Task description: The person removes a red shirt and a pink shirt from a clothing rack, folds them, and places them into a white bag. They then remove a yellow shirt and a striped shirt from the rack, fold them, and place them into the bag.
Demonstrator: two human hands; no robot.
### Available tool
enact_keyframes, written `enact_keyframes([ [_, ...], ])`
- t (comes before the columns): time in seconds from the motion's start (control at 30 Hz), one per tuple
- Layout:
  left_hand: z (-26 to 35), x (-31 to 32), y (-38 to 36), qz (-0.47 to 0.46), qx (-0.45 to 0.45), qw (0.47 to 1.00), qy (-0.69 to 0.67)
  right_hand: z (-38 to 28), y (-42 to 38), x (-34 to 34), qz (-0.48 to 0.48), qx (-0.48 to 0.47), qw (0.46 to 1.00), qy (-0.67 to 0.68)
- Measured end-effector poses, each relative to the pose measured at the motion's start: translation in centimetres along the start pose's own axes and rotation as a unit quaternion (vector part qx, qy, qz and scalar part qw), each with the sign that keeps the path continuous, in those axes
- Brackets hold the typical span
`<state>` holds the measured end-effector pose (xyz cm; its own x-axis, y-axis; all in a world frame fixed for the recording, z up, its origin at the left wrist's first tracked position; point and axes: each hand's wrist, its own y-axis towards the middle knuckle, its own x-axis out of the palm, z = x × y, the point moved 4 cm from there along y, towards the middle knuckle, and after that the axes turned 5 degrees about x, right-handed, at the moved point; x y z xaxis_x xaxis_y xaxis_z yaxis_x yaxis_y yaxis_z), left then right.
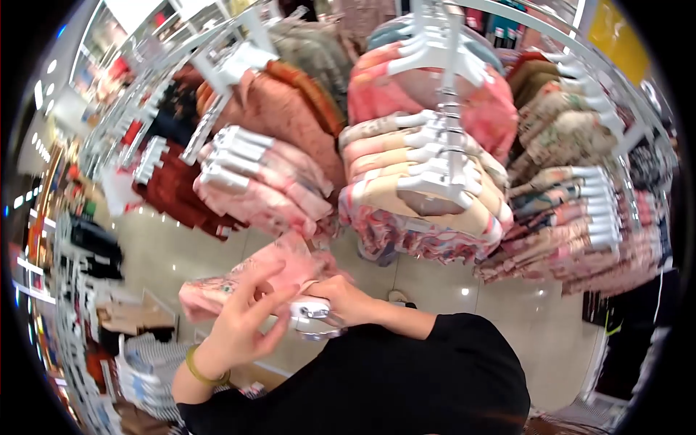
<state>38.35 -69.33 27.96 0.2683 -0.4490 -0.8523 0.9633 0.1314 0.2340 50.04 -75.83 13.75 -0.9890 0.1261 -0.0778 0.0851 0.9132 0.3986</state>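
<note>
Pink printed garments (243,279) on white hangers (310,309) are in front of my body, with metal hooks pointing toward me. My right hand (346,299) is closed around the hangers at the garments' neck end. Just left of it is my left hand (250,319), a bangle on its wrist. Its fingers are spread and curve over the near side of the cloth, fingertips close to the white hanger.
Ahead, a rail (451,109) carries cream and pink tops (424,199). Pink garments (264,174) hang to its left, printed blouses (565,225) to its right. Striped clothes (156,370) hang at lower left. Shiny floor tiles (435,286) show below.
</note>
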Motion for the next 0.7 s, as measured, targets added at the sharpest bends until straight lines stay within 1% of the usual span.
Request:
enact_keyframes([
  [0.03,0.2,-0.2,1.3,-0.010,0.017,1.000,-0.002,-0.6,-0.3,-1.1,0.018,-0.001,1.000,-0.006],
  [0.07,1.0,-0.4,2.7,-0.024,0.082,0.988,0.127,-1.2,-0.7,-2.1,0.027,0.010,1.000,-0.007],
  [0.1,1.6,-0.2,3.6,-0.034,0.147,0.956,0.252,-1.6,-1.4,-3.0,0.034,0.021,0.999,-0.007],
  [0.13,1.1,0.1,3.8,-0.038,0.160,0.955,0.248,-0.7,-2.3,-3.4,0.024,0.112,0.993,-0.026],
  [0.2,-0.9,1.7,3.9,-0.086,0.192,0.930,0.302,-2.3,-3.5,-5.6,-0.046,0.095,0.994,0.034],
  [0.27,-0.3,2.9,4.4,-0.086,0.220,0.932,0.274,-3.3,-4.8,-7.5,-0.053,-0.059,0.996,0.047],
  [0.3,0.0,3.3,4.7,-0.083,0.234,0.937,0.248,-2.8,-5.7,-8.3,-0.084,-0.070,0.991,0.077],
  [0.33,0.1,3.5,5.2,-0.086,0.245,0.934,0.244,-2.5,-6.7,-8.9,-0.081,-0.067,0.993,0.059],
  [0.4,0.4,3.7,6.3,-0.066,0.276,0.932,0.225,-0.8,-8.9,-10.4,-0.052,0.035,0.994,0.091],
  [0.43,0.4,3.6,7.0,-0.060,0.281,0.931,0.224,0.8,-10.2,-10.5,-0.017,0.139,0.985,0.104],
  [0.47,0.5,3.7,7.5,-0.061,0.290,0.929,0.221,1.9,-11.7,-11.6,0.020,0.282,0.957,-0.068],
  [0.5,0.6,3.6,8.0,-0.055,0.291,0.929,0.219,1.2,-12.5,-12.2,0.066,0.272,0.945,-0.167],
  [0.53,0.7,3.6,8.3,-0.050,0.292,0.930,0.218,0.5,-13.3,-12.7,0.111,0.260,0.923,-0.262],
  [0.6,0.7,3.7,8.5,-0.055,0.293,0.930,0.216,0.1,-15.0,-13.8,0.138,0.271,0.890,-0.340],
  [0.63,0.5,3.8,8.6,-0.051,0.286,0.931,0.223,-1.0,-15.4,-14.1,0.167,0.239,0.893,-0.344],
  [0.7,0.2,3.9,8.8,-0.049,0.282,0.931,0.227,-2.2,-16.8,-14.2,0.188,0.241,0.884,-0.354],
])
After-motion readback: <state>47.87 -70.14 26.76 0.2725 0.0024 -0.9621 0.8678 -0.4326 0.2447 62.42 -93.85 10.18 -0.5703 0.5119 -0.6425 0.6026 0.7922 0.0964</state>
